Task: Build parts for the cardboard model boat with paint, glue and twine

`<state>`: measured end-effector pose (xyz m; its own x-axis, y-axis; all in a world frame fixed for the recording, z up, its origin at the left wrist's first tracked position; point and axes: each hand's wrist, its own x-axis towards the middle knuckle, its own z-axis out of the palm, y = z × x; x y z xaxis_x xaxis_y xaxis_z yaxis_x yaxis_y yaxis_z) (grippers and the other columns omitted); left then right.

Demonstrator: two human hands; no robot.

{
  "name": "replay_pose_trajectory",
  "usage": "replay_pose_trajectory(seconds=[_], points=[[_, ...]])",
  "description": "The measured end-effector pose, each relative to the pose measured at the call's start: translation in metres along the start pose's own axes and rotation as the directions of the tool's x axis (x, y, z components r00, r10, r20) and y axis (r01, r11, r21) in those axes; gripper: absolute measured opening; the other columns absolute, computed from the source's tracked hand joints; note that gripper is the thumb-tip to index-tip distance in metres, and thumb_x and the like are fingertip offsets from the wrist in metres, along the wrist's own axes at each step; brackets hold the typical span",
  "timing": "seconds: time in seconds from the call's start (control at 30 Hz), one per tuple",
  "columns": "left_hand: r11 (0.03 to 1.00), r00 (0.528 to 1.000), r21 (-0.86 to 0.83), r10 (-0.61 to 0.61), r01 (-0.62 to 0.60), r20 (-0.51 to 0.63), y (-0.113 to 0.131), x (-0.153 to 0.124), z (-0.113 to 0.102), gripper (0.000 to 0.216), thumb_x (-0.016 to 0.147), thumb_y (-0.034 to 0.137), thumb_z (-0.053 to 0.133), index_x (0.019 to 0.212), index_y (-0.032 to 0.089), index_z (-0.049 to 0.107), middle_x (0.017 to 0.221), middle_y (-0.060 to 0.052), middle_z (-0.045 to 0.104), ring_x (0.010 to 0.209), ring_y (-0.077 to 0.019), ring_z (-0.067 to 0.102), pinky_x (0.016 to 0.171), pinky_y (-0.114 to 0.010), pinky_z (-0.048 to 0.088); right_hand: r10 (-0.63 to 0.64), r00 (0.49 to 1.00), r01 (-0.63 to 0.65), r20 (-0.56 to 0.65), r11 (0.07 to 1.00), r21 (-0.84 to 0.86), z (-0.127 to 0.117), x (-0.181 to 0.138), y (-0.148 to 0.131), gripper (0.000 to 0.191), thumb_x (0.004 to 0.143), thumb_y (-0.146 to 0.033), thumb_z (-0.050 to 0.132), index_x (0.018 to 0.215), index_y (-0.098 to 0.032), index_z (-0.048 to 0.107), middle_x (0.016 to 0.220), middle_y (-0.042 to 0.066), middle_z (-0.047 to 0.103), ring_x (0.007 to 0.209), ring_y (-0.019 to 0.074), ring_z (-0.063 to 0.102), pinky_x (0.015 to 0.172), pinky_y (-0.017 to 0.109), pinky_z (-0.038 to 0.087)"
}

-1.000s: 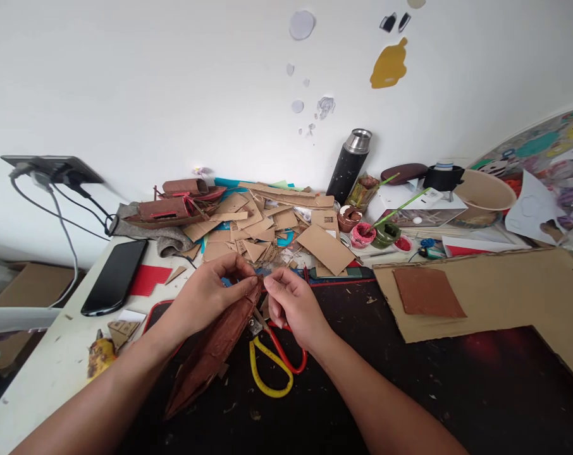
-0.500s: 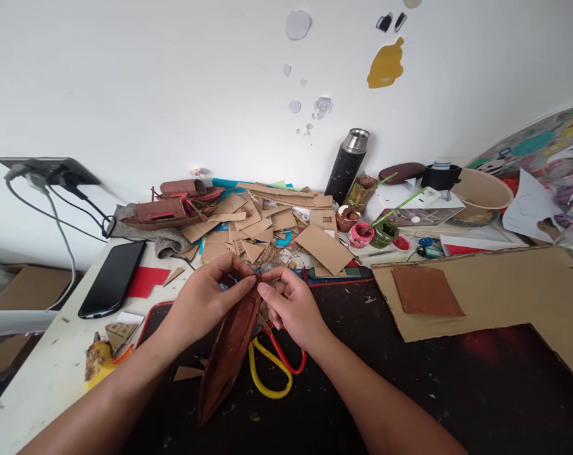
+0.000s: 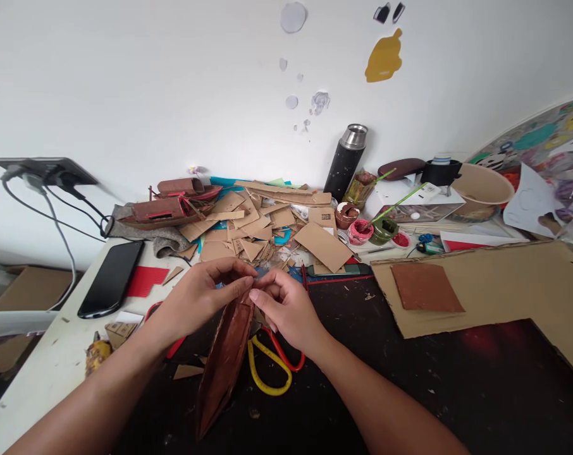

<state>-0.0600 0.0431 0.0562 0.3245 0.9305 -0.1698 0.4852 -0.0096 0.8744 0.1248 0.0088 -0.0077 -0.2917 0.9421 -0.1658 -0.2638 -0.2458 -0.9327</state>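
Observation:
Between my hands is a long, narrow boat hull (image 3: 227, 357), painted reddish brown, its pointed near end hanging toward me above the dark mat. My left hand (image 3: 210, 297) pinches its far end from the left with thumb and forefinger. From the right, my right hand (image 3: 286, 309) grips the same end, thumb against the rim. The fingers cover that tip, so its shape is hidden. Just right of the hull lie scissors with yellow and red handles (image 3: 274, 373), their blades mostly out of sight. A small cardboard scrap (image 3: 188, 372) sits to the hull's left.
Cardboard offcuts (image 3: 253, 227) pile up at the back beside two brown model boats (image 3: 160, 212). Open paint pots (image 3: 360, 232) and a black flask (image 3: 346, 161) stand behind. A brown square (image 3: 426, 287) rests on a cardboard sheet (image 3: 495, 284) at right; a phone (image 3: 110, 278) lies left.
The hull's near end has swung slightly down and left, and the hull looks more tilted. Both hands keep hold of its far end. The camera view has shifted a little.

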Motion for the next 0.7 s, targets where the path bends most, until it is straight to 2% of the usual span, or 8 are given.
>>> replay_pose_trajectory(seconds=[0.33,0.57,0.7], points=[[0.997,0.994,-0.023,-0.068,0.07,0.091,-0.0028,0.0059,-0.0024,0.034,0.088,0.054,0.072,0.087,0.02,0.078,0.08,-0.003,0.075,0.074,-0.0188,0.064,0.066,-0.026,0.052,0.04,0.999,-0.04,0.008,0.999,-0.029,0.0014,-0.0006,0.0059,0.028,0.09,-0.043,0.078,0.09,-0.023,0.058,0.056,-0.011,0.047,0.044,0.0085,0.039,0.045,0.022,0.027],[0.992,0.992,-0.081,-0.093,0.099,0.084,-0.0052,0.0065,-0.0027,0.039,0.087,0.059,0.075,0.088,0.021,0.082,0.083,-0.004,0.078,0.076,-0.0205,0.066,0.068,-0.027,0.054,0.04,0.999,-0.04,0.002,0.999,-0.031,0.002,-0.001,0.0055,0.027,0.09,-0.041,0.076,0.09,-0.023,0.057,0.056,-0.011,0.047,0.044,0.0084,0.039,0.045,0.021,0.026],[0.988,0.992,-0.108,-0.103,0.111,0.072,-0.0043,0.007,-0.0017,0.044,0.089,0.063,0.073,0.081,0.021,0.081,0.079,-0.004,0.076,0.075,-0.0199,0.066,0.068,-0.027,0.053,0.045,0.999,-0.044,0.008,0.999,-0.009,0.0025,-0.0009,0.0047,0.026,0.091,-0.041,0.074,0.09,-0.023,0.056,0.057,-0.011,0.048,0.042,0.0077,0.039,0.044,0.022,0.028]])
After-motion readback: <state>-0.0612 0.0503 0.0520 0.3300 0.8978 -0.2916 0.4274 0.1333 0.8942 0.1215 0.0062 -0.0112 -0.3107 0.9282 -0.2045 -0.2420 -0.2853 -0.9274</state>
